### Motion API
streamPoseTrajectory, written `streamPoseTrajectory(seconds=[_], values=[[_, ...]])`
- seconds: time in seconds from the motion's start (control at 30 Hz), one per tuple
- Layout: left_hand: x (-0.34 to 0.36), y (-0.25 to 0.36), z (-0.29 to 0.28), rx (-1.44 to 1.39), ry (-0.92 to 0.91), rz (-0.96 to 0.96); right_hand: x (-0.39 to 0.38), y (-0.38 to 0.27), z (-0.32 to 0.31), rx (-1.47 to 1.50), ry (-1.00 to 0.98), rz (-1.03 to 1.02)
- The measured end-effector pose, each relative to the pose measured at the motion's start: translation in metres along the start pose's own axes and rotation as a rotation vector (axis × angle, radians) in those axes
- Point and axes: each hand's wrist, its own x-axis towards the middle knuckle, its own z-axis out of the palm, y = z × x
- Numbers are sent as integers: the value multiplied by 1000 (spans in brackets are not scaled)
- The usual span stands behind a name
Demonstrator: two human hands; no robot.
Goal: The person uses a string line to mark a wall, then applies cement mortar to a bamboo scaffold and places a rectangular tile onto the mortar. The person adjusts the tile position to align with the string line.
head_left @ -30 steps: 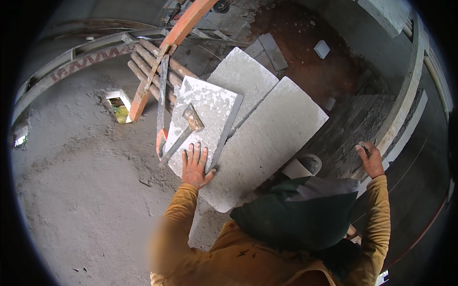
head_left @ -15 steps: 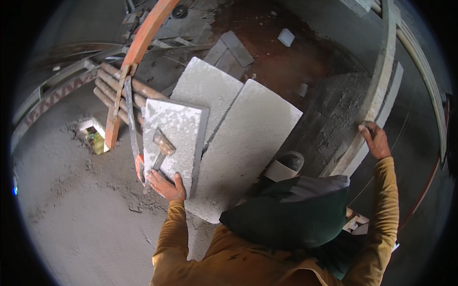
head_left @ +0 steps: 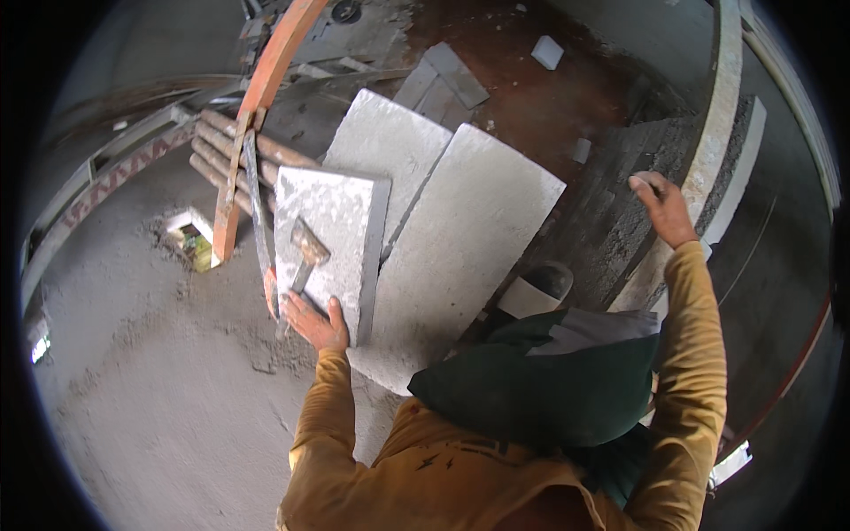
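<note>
My left hand (head_left: pixel 319 324) lies flat, fingers spread, on the near end of a thick white lightweight block (head_left: pixel 341 208). Its fingertips touch or lie beside the grey end of a short tool (head_left: pixel 310 243) with a brown, rounded top; its kind is unclear. Along the block's left edge lies a hand saw (head_left: pixel 258 190) with an orange handle. Two larger pale slabs (head_left: pixel 469 230) lie under and beside the block, a narrow gap between them. My right hand (head_left: pixel 664 208) is raised beside a long grey beam (head_left: pixel 713 155), fingers curled; anything inside is hidden.
An orange wooden post (head_left: pixel 266 93) slants up at the left beside stacked round poles (head_left: pixel 217 146). A small opening (head_left: pixel 193 237) breaks the grey cement floor (head_left: pixel 159 372). Grey offcuts (head_left: pixel 443 80) and a white piece (head_left: pixel 547 53) lie farther off. A slipper-like thing (head_left: pixel 531 290) sits near my knee.
My right hand has come off the beam, moving up and left, and its fingers have curled. My left hand stays on the block. The view has shifted slightly.
</note>
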Motion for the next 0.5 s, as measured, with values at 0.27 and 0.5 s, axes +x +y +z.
streamPoseTrajectory(seconds=[0.27,0.5], values=[[-28,-11,-1,-570,238,-822,40,-78,94,3,-85,-179],[-2,-33,17,-1248,131,-978,77,-196,186,-169,-360,-523]])
